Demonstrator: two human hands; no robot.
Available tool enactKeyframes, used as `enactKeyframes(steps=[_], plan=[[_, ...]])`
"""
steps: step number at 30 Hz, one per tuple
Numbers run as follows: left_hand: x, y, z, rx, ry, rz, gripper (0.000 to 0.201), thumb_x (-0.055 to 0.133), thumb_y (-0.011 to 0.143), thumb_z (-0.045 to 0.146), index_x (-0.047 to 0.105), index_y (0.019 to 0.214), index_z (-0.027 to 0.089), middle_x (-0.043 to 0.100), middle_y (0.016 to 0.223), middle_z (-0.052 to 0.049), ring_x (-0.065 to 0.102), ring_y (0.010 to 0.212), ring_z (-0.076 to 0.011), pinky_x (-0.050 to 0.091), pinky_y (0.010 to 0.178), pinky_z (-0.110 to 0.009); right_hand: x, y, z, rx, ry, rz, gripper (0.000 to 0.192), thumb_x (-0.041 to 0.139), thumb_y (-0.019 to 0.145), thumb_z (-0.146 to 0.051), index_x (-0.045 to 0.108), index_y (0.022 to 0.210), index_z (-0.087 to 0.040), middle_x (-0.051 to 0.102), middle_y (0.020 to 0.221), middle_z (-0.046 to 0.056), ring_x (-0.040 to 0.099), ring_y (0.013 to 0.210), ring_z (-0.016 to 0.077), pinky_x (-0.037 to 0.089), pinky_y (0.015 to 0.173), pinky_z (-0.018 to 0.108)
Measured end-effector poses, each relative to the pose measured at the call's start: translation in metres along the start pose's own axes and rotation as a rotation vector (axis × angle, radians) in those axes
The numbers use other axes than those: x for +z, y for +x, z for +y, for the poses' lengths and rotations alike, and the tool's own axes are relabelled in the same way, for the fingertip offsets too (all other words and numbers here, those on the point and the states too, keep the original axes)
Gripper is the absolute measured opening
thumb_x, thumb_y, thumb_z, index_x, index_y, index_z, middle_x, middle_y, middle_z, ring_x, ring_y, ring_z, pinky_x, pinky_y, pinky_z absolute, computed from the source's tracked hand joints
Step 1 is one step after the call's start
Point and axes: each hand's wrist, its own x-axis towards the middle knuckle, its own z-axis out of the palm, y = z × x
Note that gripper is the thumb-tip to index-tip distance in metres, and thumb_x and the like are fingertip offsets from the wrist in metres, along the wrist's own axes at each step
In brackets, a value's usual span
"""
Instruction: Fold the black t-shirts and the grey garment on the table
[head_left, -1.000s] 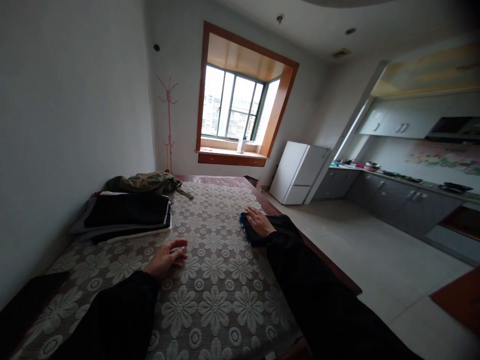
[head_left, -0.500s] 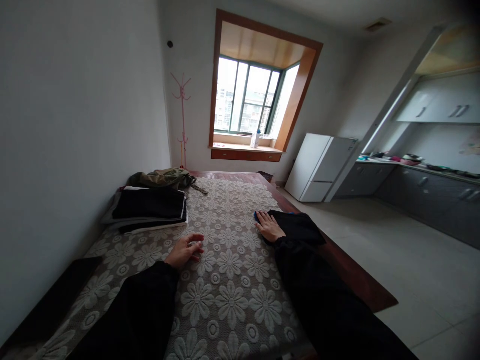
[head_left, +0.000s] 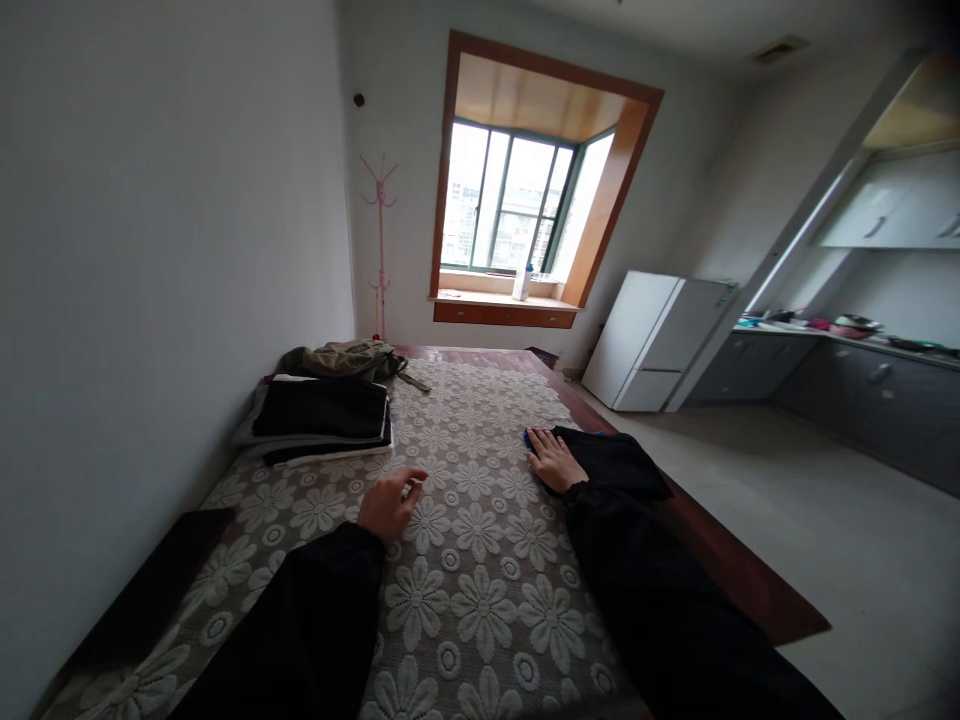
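My right hand (head_left: 556,462) lies flat on a folded black garment (head_left: 619,460) at the table's right side, fingers stretched out over its left end. A bit of blue shows beside my fingertips. My left hand (head_left: 391,502) is over the middle of the flowered lace tablecloth (head_left: 484,608), empty, its fingers loosely curled with a small gap at the thumb. Whether it touches the cloth, I cannot tell. Left of it lies a stack of folded black, grey and white clothes (head_left: 321,412), and an olive-green cloth item with straps (head_left: 345,360) rests behind the stack.
A dark flat object (head_left: 154,590) lies along the left wall. The reddish table edge (head_left: 780,600) runs down the right. Beyond stand a pink coat rack (head_left: 381,235), a white fridge (head_left: 645,335) and grey kitchen cabinets (head_left: 870,410). A bottle (head_left: 523,283) is on the window sill.
The whole view has shifted slightly right. The fingers of my left hand have curled in from a more spread pose. My right hand stays flat on the black garment.
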Motion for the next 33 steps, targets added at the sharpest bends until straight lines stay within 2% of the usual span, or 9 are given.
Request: enactKeyframes(steps=[5,8,13,17,19,23,27,30,33], plan=[[0.005,0.000,-0.010,0.098,0.206,-0.028,0.039,0.057,0.089,0.029,0.067,0.126,0.022,0.065,0.140,-0.011,0.050,0.141,-0.0289,0.035,0.121,-0.047,-0.033,-0.002,-0.021,0.032,0.155,-0.025,0.065,0.048,0.096,-0.043,0.043,0.155,-0.015,0.035,0.164,0.019,0.021,0.156,0.0361,0.009,0.124,0.060],[0.012,0.000,-0.017,0.108,0.306,-0.062,0.048,0.054,0.093,0.034,0.061,0.137,0.018,0.056,0.152,-0.015,0.039,0.149,-0.0335,0.026,0.124,-0.055,-0.058,0.014,-0.057,-0.032,0.247,-0.019,0.058,0.061,0.091,-0.044,0.059,0.142,-0.018,0.048,0.156,0.020,0.034,0.150,0.0386,0.016,0.122,0.057],[0.018,-0.002,-0.024,0.138,0.449,-0.107,0.053,0.045,0.098,0.039,0.053,0.147,0.020,0.048,0.160,-0.013,0.033,0.152,-0.0341,0.023,0.125,-0.056,-0.077,0.072,-0.187,-0.180,0.473,-0.025,0.040,0.051,0.099,-0.054,0.073,0.115,-0.024,0.077,0.111,0.008,0.068,0.106,0.0251,0.047,0.092,0.032],[0.019,0.000,-0.033,0.177,0.530,-0.132,0.059,0.046,0.097,0.034,0.044,0.155,0.018,0.043,0.163,-0.014,0.032,0.153,-0.0337,0.024,0.125,-0.054,-0.068,0.098,-0.293,-0.155,0.647,-0.036,0.051,0.050,0.098,-0.062,0.072,0.078,-0.021,0.071,0.071,0.005,0.067,0.073,0.0213,0.045,0.069,0.029],[0.017,0.003,-0.038,0.208,0.564,-0.152,0.062,0.046,0.096,0.028,0.039,0.158,0.021,0.044,0.162,-0.012,0.033,0.153,-0.0317,0.026,0.125,-0.051,-0.057,0.097,-0.325,-0.073,0.706,-0.004,0.045,0.057,0.094,-0.062,0.070,0.079,-0.021,0.069,0.072,0.005,0.066,0.073,0.0224,0.044,0.067,0.030],[0.015,0.008,-0.049,0.242,0.599,-0.183,0.063,0.040,0.096,0.016,0.040,0.157,0.030,0.048,0.160,-0.004,0.035,0.152,-0.0264,0.025,0.126,-0.045,-0.035,0.087,-0.347,0.064,0.786,0.104,0.034,0.056,0.095,-0.055,0.065,0.089,-0.023,0.070,0.085,0.007,0.065,0.085,0.0246,0.045,0.076,0.033],[0.013,0.007,-0.050,0.244,0.549,-0.195,0.064,0.038,0.094,0.012,0.044,0.155,0.030,0.046,0.162,-0.003,0.033,0.153,-0.0246,0.019,0.129,-0.045,-0.029,0.086,-0.347,0.044,0.877,0.222,0.024,0.059,0.093,-0.045,0.060,0.080,-0.024,0.068,0.093,0.005,0.062,0.096,0.0225,0.043,0.087,0.033],[0.011,0.004,-0.045,0.229,0.467,-0.196,0.061,0.043,0.092,0.015,0.050,0.151,0.030,0.051,0.158,-0.004,0.034,0.153,-0.0273,0.019,0.128,-0.049,-0.030,0.089,-0.345,-0.013,1.185,0.288,0.023,0.066,0.084,-0.042,0.056,0.073,-0.024,0.063,0.081,0.000,0.059,0.086,0.0193,0.043,0.083,0.031],[0.009,0.004,-0.039,0.182,0.289,-0.156,0.053,0.052,0.089,0.021,0.062,0.140,0.029,0.059,0.151,-0.007,0.041,0.148,-0.0316,0.022,0.127,-0.051,-0.033,0.091,-0.344,-0.007,1.527,0.222,0.028,0.071,0.077,-0.046,0.054,0.069,-0.024,0.051,0.065,-0.005,0.051,0.070,0.0156,0.044,0.072,0.028]])
